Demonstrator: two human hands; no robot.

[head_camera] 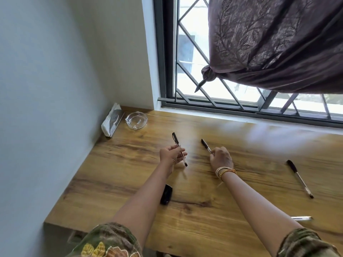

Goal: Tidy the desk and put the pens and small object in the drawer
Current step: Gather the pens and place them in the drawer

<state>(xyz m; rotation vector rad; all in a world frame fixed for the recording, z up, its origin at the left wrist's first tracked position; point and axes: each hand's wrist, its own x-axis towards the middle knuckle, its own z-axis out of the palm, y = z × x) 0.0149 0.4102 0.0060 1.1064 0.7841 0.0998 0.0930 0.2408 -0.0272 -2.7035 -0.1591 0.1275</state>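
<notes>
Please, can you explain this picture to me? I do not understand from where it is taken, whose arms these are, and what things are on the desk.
There is no machine here. The one picture comes from a camera worn on a person's head, looking forward and down, so the two arms are that person's own.

The left hand holds a black-capped pen lifted in its fingers. The right hand, with thread bracelets at the wrist, is closed on the end of a second pen.

On the wooden desk lie a third pen at the right, a silvery pen near the right arm, and a small black object beside the left forearm. In the far corner stand a glass ashtray and a tissue pack leaning on the wall. Behind is a barred window with a tied curtain. No drawer is visible.
</notes>
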